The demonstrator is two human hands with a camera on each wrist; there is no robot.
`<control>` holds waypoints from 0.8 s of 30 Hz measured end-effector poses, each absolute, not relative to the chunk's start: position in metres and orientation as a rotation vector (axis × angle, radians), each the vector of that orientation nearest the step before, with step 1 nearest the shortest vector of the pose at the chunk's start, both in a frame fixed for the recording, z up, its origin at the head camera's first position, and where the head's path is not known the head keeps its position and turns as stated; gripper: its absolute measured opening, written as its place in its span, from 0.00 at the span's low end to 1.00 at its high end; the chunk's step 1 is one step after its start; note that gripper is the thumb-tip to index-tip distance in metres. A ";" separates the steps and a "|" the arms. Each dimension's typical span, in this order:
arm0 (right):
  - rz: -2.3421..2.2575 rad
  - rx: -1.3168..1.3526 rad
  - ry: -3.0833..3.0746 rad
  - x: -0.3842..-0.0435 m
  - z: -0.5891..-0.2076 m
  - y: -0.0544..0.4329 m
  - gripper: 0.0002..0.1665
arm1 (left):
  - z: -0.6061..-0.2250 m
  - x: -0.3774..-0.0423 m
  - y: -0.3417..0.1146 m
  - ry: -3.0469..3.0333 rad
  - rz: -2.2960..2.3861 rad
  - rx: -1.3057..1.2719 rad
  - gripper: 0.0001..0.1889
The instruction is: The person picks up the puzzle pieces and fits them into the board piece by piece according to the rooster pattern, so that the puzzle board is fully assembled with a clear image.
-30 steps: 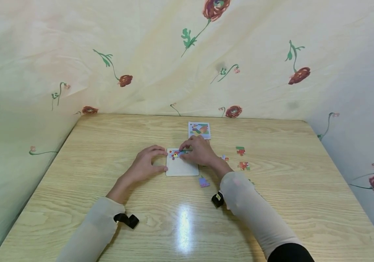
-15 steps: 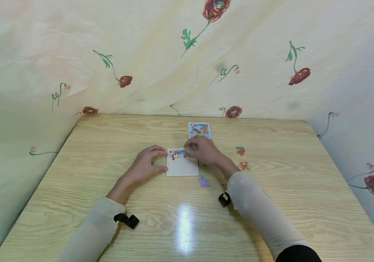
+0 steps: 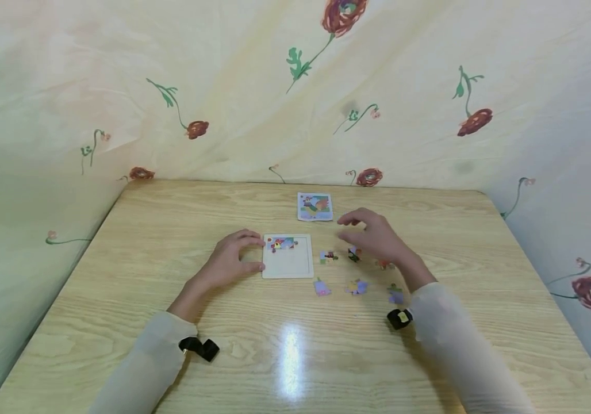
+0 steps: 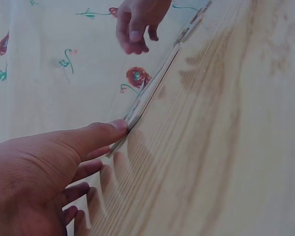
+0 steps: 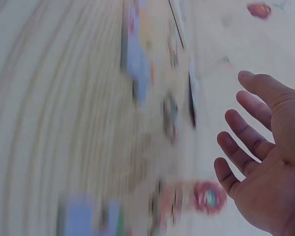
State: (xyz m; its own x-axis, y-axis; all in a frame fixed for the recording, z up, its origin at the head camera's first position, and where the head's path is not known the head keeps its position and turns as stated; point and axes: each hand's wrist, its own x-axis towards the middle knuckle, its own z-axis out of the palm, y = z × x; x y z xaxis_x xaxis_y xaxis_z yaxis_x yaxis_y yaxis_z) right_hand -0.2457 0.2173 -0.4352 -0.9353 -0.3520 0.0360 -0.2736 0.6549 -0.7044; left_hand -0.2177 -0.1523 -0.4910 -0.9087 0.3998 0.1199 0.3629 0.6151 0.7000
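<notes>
Head view: left hand [image 3: 229, 257] spread-fingered, touching board [image 3: 290, 266]; right hand [image 3: 372, 236] empty, fingers parted; piece [image 3: 354, 255] near them probably light, stiff; pinch edges.

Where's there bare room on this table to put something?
The table is bare between the left hand and its own left edge, and between the sleeves in front of the board. It's crowded right of the board, where loose pieces lie around and below the right hand. A card lies behind the board, slightly right.

We saw one square white board [image 3: 287, 265], six loose multicoloured puzzle pieces [image 3: 357, 287] right of it, one rooster-printed card [image 3: 315, 207] beyond it.
</notes>
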 end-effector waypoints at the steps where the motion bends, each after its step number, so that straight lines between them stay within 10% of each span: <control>1: -1.152 -0.511 2.777 -0.245 -0.434 0.225 0.23 | -0.490 -0.218 -0.152 2.779 1.189 0.660 0.26; 24: -1.071 -0.301 2.809 -0.256 -0.457 0.326 0.22 | -0.487 -0.228 -0.154 2.758 1.178 0.640 0.26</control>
State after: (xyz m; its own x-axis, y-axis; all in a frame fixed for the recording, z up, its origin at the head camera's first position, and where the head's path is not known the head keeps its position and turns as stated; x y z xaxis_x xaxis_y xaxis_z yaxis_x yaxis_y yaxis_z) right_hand -0.2562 0.3261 -0.4572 -0.9730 -0.2273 -0.0411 -0.1422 0.7298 -0.6687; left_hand -0.2281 -0.1544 -0.4866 -0.9102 0.4037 0.0926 0.3459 0.6181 0.7059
